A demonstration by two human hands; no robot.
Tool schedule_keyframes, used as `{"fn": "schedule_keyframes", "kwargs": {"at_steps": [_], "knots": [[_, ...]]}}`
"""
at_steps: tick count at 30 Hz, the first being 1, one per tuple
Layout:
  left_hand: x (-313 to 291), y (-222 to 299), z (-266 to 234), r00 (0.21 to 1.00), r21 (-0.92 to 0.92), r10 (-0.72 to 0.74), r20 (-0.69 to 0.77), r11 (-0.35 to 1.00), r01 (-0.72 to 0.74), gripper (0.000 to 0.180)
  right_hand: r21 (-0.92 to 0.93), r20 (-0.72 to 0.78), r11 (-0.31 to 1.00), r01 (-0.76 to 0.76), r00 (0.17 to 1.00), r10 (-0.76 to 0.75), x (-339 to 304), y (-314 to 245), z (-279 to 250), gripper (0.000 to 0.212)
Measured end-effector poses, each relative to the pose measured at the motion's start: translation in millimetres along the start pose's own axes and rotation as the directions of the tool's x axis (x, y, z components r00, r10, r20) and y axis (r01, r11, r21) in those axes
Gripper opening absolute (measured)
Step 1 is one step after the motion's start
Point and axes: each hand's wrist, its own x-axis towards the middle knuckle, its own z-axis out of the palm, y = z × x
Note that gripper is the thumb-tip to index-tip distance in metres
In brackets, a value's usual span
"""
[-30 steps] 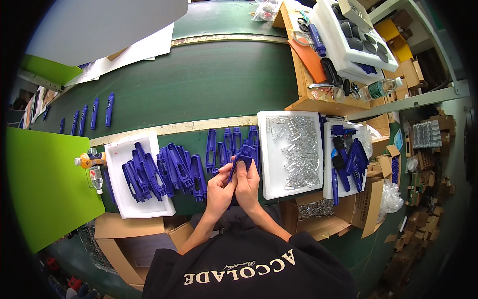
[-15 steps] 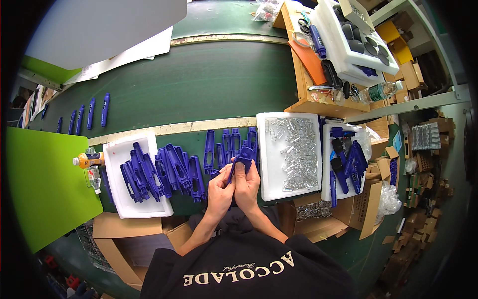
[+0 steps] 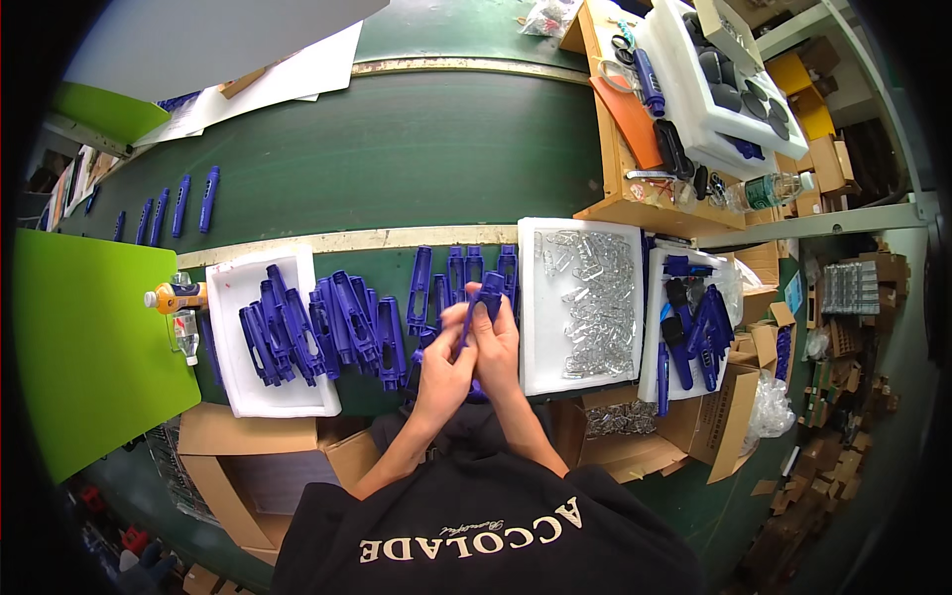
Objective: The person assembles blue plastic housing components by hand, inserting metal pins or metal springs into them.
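Both my hands are closed around a blue plastic casing [image 3: 490, 290], held upright and slightly tilted in front of my chest. My left hand [image 3: 443, 375] grips its lower left side, fingertips slightly blurred. Thumb up along the piece, my right hand [image 3: 499, 355] holds it from the right. Behind them several blue plastic shells [image 3: 420, 288] stand in a loose row on the green bench. To the left, more hollow blue shells [image 3: 354, 322] lie heaped, some of them in a white foam tray [image 3: 322, 397].
On the right, a white foam tray [image 3: 540, 367] holds many small clear pieces; beside it another foam tray [image 3: 650, 347] holds blue and black parts. Finished-looking blue tubes [image 3: 210, 198] lie on the green belt [image 3: 397, 149]. Open cardboard boxes [image 3: 233, 486] stand below the bench edge.
The blue casing has been turned in my hands, so it shows narrower and more upright. My left fingers have shifted along it. The whole view has moved slightly.
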Motion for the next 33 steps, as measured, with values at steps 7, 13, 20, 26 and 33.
{"fn": "schedule_keyframes", "kwargs": {"at_steps": [7, 13, 20, 26, 33], "knots": [[-1.7, 30.3, -13.8, 0.944, 0.478, 0.261, 0.203, 0.815, -0.328, 0.073, -0.058, 0.074, 0.992, 0.110, 0.992, -0.106, -9.0, -21.5, -26.4, 0.021], [-14.9, 39.9, -13.9, 0.980, 0.376, 0.129, 0.149, 0.910, -0.177, 0.073, 0.125, 0.094, 0.989, -0.084, 0.993, 0.073, -16.5, -20.1, -13.2, 0.020], [-21.8, 28.2, -11.9, 0.980, 0.238, 0.119, 0.157, 0.959, -0.155, 0.071, 0.274, 0.059, 0.960, -0.054, 0.997, 0.040, -17.8, -20.3, -13.0, 0.020], [-25.7, 38.3, -8.2, 0.980, 0.065, -0.109, 0.168, 0.993, 0.099, 0.068, 0.288, 0.125, 0.954, -0.078, 0.991, 0.043, -16.9, -23.4, -17.4, 0.022], [18.8, 12.6, -13.4, 0.989, 0.090, -0.140, 0.049, 0.987, 0.135, 0.064, 0.113, -0.156, 0.988, -0.102, 0.981, 0.119, 6.3, 2.8, -20.0, 0.029]]}}
